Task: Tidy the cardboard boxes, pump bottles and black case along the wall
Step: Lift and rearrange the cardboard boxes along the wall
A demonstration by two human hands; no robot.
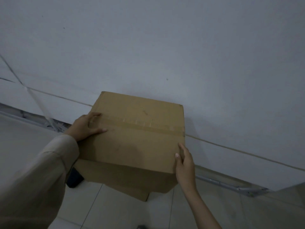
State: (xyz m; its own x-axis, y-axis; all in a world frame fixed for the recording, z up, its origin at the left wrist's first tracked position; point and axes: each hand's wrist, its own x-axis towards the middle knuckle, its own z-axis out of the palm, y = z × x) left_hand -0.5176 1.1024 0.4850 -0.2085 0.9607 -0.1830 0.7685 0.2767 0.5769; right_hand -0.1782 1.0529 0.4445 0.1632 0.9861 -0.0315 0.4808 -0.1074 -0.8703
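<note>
Brown corrugated cardboard fills the middle of the view: a taped cardboard box (137,131) sits on top of a second cardboard box (125,177), the pair close against the pale wall (148,47), with a flatter piece of cardboard (132,193) jutting out from under the stack onto the white floor tiles (115,210). A strip of clear packing tape (142,125) runs across the top box's closed flaps from its left edge to its right. The left hand (85,126), coming out of a light beige sleeve (41,171), lies on the left edge of the top box with fingers spread and curled over the lid, thumb stretched along the top surface. The right hand (184,166) presses flat against the box's near right corner, fingers extended up the side and thumb hooked on the top edge, so both hands clasp the upper box between them. Just left of the lower box, partly hidden behind the sleeve, a dark black object (75,178) stands on the floor; too little of it shows to say whether it is the case. A metal rail (231,185) runs along the base of the wall to the right
</note>
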